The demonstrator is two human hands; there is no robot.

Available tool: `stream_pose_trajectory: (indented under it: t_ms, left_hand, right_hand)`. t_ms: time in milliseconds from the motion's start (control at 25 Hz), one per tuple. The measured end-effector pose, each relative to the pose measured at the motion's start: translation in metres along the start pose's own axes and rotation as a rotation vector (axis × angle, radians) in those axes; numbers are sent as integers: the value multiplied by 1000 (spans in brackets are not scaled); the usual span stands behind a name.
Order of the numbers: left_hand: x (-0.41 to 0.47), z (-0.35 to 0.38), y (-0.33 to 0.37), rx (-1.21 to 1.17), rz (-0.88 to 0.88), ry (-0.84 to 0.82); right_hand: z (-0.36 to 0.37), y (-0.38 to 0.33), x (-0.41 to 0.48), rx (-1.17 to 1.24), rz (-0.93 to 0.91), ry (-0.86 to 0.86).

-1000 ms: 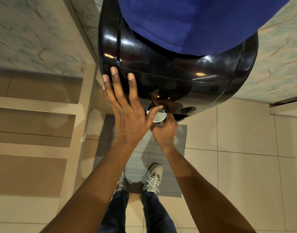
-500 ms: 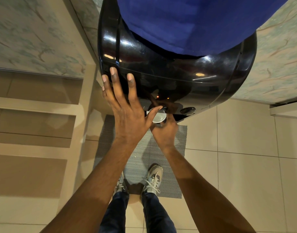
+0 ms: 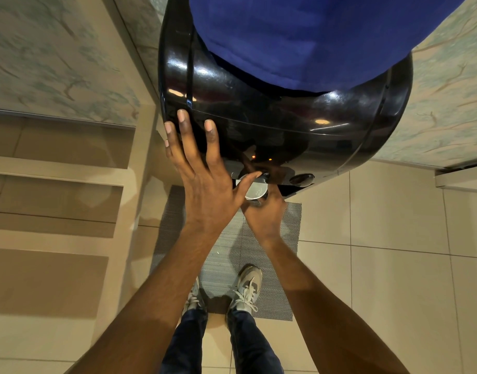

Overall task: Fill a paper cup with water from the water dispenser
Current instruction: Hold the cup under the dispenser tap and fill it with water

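Note:
A glossy black water dispenser (image 3: 285,125) fills the upper middle, with a blue bottle cover (image 3: 299,36) on top. My left hand (image 3: 205,184) lies flat against the dispenser's front, fingers spread, its thumb reaching to the tap (image 3: 267,175). Under the tap my right hand (image 3: 267,214) is closed around a white paper cup (image 3: 256,190), of which only the rim and inside show. Whether water is flowing cannot be made out. A second round tap knob (image 3: 302,178) sits to the right.
I stand on a grey woven mat (image 3: 280,265) on beige floor tiles (image 3: 393,265). Beige shelves or steps (image 3: 56,184) rise on the left. Patterned marble wall panels flank the dispenser on both sides.

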State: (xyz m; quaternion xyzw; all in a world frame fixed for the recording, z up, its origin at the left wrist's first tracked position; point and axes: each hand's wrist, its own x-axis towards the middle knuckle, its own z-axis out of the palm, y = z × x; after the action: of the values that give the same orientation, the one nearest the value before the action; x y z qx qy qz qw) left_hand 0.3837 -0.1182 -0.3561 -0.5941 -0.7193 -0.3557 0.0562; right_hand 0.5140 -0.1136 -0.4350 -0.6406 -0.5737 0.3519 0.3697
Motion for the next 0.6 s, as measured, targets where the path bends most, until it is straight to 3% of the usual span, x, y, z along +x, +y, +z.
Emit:
stream_pose_trajectory:
  t_ms: [600]
  left_hand:
    - [-1,2,0,2,-5,5]
  right_hand:
    - [2,4,0,-12,32,8]
